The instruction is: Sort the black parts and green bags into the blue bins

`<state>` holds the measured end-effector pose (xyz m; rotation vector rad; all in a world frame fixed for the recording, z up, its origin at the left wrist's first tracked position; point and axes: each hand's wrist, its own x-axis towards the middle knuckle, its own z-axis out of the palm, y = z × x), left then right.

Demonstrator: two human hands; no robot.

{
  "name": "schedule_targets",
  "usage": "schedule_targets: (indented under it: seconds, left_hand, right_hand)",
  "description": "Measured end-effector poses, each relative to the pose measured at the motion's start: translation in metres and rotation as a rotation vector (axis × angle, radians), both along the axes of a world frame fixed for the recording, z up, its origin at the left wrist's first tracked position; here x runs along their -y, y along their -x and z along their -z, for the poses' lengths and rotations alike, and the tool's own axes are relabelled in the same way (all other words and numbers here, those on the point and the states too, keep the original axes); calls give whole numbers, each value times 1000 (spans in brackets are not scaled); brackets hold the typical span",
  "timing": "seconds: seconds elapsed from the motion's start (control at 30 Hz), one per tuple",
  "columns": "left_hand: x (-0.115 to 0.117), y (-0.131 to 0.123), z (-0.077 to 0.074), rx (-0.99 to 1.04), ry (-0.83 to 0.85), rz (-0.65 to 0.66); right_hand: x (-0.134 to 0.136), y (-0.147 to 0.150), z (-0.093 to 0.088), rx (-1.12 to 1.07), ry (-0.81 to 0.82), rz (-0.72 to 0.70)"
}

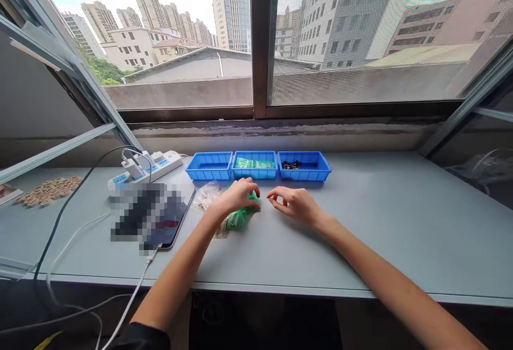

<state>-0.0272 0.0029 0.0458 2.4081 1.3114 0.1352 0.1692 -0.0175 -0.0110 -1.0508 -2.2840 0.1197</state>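
Note:
My left hand (239, 195) is curved over a heap of green plastic pieces (238, 219), its thumb and fingers apart around part of the heap; whether it grips a piece is hard to tell. To its right, my right hand (292, 201) hovers near the grey table, thumb and fingertips pressed together; anything between them is too small to make out. Behind the hands stand three blue bins: the left bin (209, 175) looks bare inside, the middle bin (255, 174) holds green packets, and the right bin (306, 176) holds small black parts.
A clear plastic bag (208, 195) lies left of my left hand. Farther left are a partly blurred dark device (171, 224) with a white cable, a white power strip (164, 165), cables, and a pile of small tan pieces (48, 191). A window rises behind the table (401, 216).

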Motion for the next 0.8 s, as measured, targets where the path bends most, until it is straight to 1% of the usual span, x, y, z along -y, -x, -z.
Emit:
schedule_targets:
  seconds: [0.1,0.2,0.27,0.37,0.5,0.6,0.7,0.8]
  left_hand:
    - [0,10,-6,62,11,18]
    - [-2,23,-14,9,60,23]
    - [-4,29,-16,-46,70,16]
    - [-5,28,-16,-111,11,-17]
    - [-3,19,-14,-123,37,-46]
    - [1,13,-13,-39,43,-19]
    - [3,6,-11,134,33,0]
    - [3,0,-8,322,-17,0]
  right_hand:
    - [0,-2,-1,-11,7,-5]
    - [0,-3,-3,-27,-7,-19]
    - [0,-3,-4,-35,-21,-24]
    - [0,-2,-4,-38,-15,-24]
    - [0,-1,-3,-11,5,-15]
    - [0,-1,-5,6,36,0]
    - [0,-1,-8,-24,98,7]
    - [2,-2,-12,-72,148,18]
